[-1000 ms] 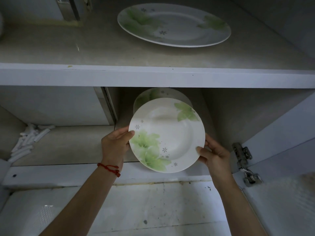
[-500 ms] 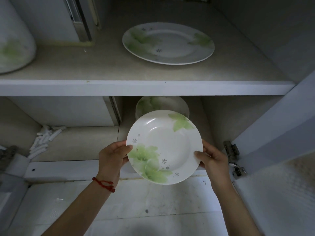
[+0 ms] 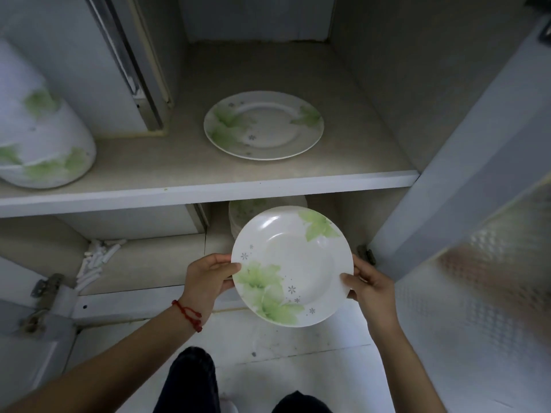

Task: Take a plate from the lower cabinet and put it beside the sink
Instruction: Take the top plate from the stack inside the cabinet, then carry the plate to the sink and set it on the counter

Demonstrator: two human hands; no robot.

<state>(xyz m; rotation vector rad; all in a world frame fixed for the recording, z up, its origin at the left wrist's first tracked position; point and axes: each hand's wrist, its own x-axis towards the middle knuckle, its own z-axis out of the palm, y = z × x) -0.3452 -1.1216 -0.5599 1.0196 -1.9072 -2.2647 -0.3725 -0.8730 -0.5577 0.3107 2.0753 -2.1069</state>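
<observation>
A round, glossy white plate point(image 3: 292, 265) with a shallow well and pale green leaf prints is held out in front of the lower cabinet opening, below the white shelf edge point(image 3: 208, 192). The left hand point(image 3: 205, 281) pinches its left rim, thumb on top and fingers curled beneath; the right hand point(image 3: 368, 289) pinches the right rim the same way. A red cord bracelet point(image 3: 189, 314) circles the left wrist. Behind the plate, under the shelf edge, a stack of matching plates point(image 3: 253, 210) sits in shadow. Above the shelf edge lies a flatter matching plate point(image 3: 264, 125).
</observation>
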